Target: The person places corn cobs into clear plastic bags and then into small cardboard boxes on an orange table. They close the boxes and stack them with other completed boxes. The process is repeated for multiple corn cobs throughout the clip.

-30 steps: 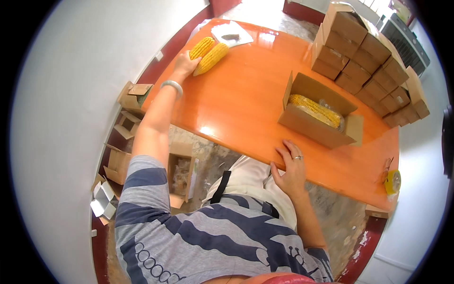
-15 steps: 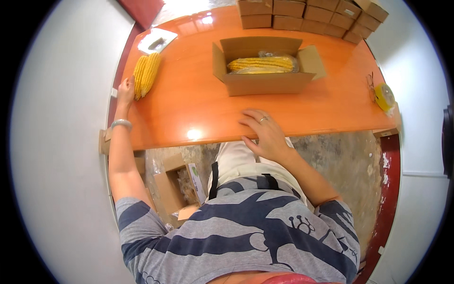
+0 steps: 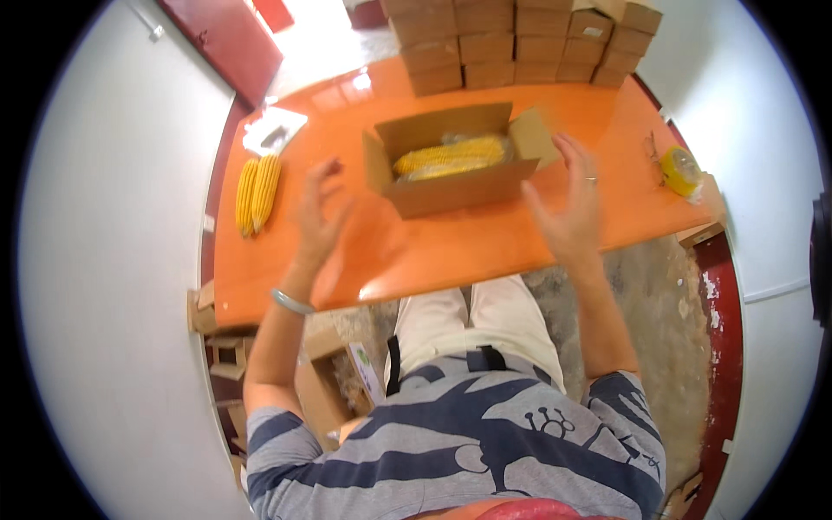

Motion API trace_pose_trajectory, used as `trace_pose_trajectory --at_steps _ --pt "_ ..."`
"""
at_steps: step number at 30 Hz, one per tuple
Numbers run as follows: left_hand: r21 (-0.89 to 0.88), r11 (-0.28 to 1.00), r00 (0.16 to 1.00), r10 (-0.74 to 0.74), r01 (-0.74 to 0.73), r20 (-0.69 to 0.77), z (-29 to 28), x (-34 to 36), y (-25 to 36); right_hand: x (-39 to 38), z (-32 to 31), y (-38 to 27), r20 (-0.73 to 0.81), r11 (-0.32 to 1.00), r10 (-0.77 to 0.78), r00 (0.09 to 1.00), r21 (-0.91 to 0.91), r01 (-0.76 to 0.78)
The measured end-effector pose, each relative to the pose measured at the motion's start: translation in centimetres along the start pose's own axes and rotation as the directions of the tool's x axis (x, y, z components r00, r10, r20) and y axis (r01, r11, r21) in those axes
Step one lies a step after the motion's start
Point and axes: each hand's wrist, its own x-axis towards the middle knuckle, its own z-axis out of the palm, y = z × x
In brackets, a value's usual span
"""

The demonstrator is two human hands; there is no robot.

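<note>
An open cardboard box (image 3: 459, 192) stands on the orange table, its flaps raised. Inside it lie yellow corn cobs (image 3: 455, 156), at least partly in clear plastic. To the left of the box, my left hand (image 3: 319, 212) is raised over the table with its fingers apart, slightly blurred and holding nothing. My right hand (image 3: 572, 204) is spread beside the box's right end, near the right flap, also with nothing in it. More corn cobs (image 3: 257, 195) lie side by side at the table's left edge, apart from my left hand.
Brown cardboard boxes (image 3: 520, 43) are stacked along the table's far edge. A yellow tape roll (image 3: 680, 171) sits at the right edge. At the far left lies a white sheet (image 3: 276, 130) with a small dark thing on it. Below the table stands another open box (image 3: 325, 381).
My left hand has let go of the corn cobs at the left and moved right, toward the box. My right hand has risen from the table's near edge to the box's right end.
</note>
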Motion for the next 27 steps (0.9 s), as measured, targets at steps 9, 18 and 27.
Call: trace_pose_trajectory --at_steps 9,18,27 --pt "-0.011 1.000 0.997 -0.006 0.005 -0.082 7.2 1.4 3.2 1.1 3.2 3.5 0.256 0.839 0.231 0.939 0.436 -0.325" --pt "0.200 0.953 0.969 0.201 -0.227 0.146 6.1 -1.7 6.5 -2.0 1.8 1.8 0.141 0.964 0.058 0.988 0.249 -0.092" --pt "-0.021 0.989 0.985 -0.147 0.149 0.093 7.6 -0.3 4.3 -0.6 2.3 1.8 0.198 0.968 0.071 0.978 0.221 -0.115"
